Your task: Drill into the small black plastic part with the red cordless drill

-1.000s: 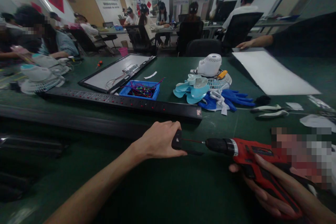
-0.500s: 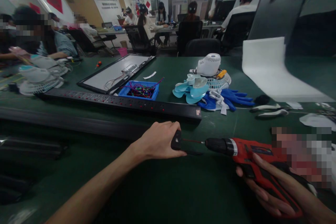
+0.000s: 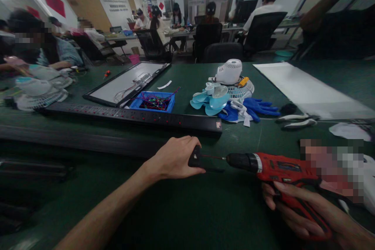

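Observation:
My left hand (image 3: 175,158) is closed around the near-right end of a long black strip housing (image 3: 117,144) lying across the table, its fingers over the top and thumb at the front. A dark end piece (image 3: 194,158) shows beside the fingers. My right hand (image 3: 301,209) grips the handle of a red cordless drill (image 3: 278,167), index finger near the trigger. The drill lies level, with its black chuck (image 3: 241,161) pointing left. A thin bit (image 3: 213,157) runs from the chuck to the end piece. Whether its tip sits in a screw cannot be made out.
Behind the housing lies a black power strip (image 3: 164,121) with several sockets. Beyond are a blue tray (image 3: 171,103) of wires, light-blue fan blades (image 3: 212,103), blue gloves (image 3: 258,107), a white fan (image 3: 230,71) and pliers (image 3: 299,122). A white sheet (image 3: 304,90) lies at right.
The white sheet at the right, held up by another person before, now lies flat on the table. The view has shifted slightly; my hands and the drill keep about the same placement.

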### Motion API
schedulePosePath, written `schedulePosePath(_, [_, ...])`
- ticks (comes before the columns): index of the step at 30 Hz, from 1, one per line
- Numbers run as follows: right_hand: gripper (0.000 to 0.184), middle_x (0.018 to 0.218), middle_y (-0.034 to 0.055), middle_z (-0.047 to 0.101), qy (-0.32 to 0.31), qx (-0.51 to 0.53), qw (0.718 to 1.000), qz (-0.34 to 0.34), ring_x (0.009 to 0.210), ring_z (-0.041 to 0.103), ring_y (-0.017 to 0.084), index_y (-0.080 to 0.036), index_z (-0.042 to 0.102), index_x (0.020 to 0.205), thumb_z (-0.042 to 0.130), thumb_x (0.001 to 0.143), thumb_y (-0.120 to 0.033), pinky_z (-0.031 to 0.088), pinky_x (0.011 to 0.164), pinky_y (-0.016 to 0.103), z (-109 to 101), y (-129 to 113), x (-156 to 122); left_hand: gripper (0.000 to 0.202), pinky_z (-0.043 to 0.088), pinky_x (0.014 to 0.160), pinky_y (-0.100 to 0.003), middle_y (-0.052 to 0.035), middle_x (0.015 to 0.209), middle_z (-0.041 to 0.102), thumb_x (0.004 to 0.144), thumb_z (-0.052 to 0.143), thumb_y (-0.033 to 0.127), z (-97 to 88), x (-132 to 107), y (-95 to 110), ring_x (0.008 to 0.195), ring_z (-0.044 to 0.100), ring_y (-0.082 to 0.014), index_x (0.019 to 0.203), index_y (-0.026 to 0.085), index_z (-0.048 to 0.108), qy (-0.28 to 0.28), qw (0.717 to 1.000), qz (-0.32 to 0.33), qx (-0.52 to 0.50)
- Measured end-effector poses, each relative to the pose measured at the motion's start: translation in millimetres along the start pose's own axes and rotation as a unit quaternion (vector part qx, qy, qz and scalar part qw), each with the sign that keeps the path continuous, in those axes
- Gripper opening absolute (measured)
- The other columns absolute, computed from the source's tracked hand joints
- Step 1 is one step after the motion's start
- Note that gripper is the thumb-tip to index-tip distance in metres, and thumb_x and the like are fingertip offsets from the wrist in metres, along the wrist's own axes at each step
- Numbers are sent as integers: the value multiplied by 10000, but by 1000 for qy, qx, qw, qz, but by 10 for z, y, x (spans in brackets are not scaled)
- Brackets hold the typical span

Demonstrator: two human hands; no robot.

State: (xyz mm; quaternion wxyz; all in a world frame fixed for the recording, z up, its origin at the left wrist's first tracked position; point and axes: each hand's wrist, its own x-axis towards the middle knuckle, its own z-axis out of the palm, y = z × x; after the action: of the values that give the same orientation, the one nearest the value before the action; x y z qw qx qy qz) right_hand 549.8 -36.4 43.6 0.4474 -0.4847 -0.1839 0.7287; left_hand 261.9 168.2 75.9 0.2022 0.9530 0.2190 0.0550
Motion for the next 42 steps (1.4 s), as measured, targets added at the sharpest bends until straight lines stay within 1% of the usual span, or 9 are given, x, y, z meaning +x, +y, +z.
schedulePosePath(2, [291, 476, -46, 611, 4, 8, 1000, 6, 281, 324, 7, -164, 758, 807, 774, 861, -449, 423, 351, 142, 5, 1, 2, 527, 492, 754, -348, -32, 1079, 671, 824, 797, 559, 10, -2, -2, 980, 666, -243, 1136, 217, 544, 2, 1000, 2, 11])
schedulePosePath(4, [306, 611, -5, 705, 16, 8, 1000, 9, 285, 343, -8, -165, 740, 782, 792, 841, -461, 423, 348, 140, 12, -1, 1, 532, 495, 763, -356, -34, 1088, 670, 828, 793, 563, 15, -2, -2, 992, 665, -248, 1145, 217, 543, 4, 1000, 1, 20])
schedulePosePath(6, [329, 683, 15, 738, 21, 7, 1000, 17, 286, 355, -17, -167, 727, 756, 803, 823, -480, 420, 344, 138, 17, -6, -3, 538, 499, 771, -359, -34, 1099, 671, 831, 789, 571, 17, -1, -3, 997, 665, -247, 1155, 216, 546, 2, 1000, 0, 21])
schedulePosePath(10, [355, 613, -15, 687, 34, 9, 998, 45, 283, 362, -13, -172, 716, 704, 832, 788, -498, 422, 340, 139, 27, -24, -8, 552, 510, 784, -357, -34, 1116, 672, 840, 774, 592, 16, 3, -9, 1001, 663, -237, 1176, 213, 553, -7, 1000, -5, 11])
schedulePosePath(18, [369, 551, -31, 650, 56, 23, 997, 47, 273, 366, -11, -170, 722, 663, 868, 740, -500, 416, 325, 128, 74, -40, -29, 566, 518, 815, -364, -44, 1130, 681, 837, 786, 583, 21, -6, -8, 1007, 665, -236, 1192, 200, 565, -2, 1000, -4, 12])
schedulePosePath(21, [380, 533, -34, 639, 47, 23, 998, 44, 263, 366, -8, -166, 720, 649, 871, 736, -504, 433, 326, 136, 86, -43, -24, 562, 520, 816, -369, -43, 1137, 680, 847, 775, 589, 22, -4, -10, 1018, 665, -240, 1195, 201, 564, 0, 1000, -1, 15])
schedulePosePath(31, [334, 551, -47, 634, 22, 43, 998, 48, 275, 334, -10, -172, 718, 681, 843, 786, -464, 442, 340, 137, 6, -10, -12, 549, 518, 805, -368, -47, 1133, 678, 874, 739, 606, 32, 2, -5, 1023, 665, -246, 1199, 205, 553, -1, 1000, 7, 27])
schedulePosePath(36, [366, 521, -54, 605, 27, 41, 998, 38, 283, 314, -11, -170, 690, 644, 822, 808, -471, 428, 345, 124, 37, 2, -23, 533, 512, 782, -357, -42, 1129, 669, 894, 713, 611, 37, 4, 0, 1010, 662, -237, 1202, 207, 550, 1, 999, 13, 39])
schedulePosePath(42, [330, 545, -58, 613, 17, 36, 998, 42, 280, 323, -5, -177, 697, 688, 813, 818, -457, 444, 347, 136, 24, -8, -2, 522, 507, 770, -348, -42, 1124, 667, 909, 691, 613, 35, 4, 10, 1005, 658, -234, 1194, 200, 549, 1, 999, 15, 46])
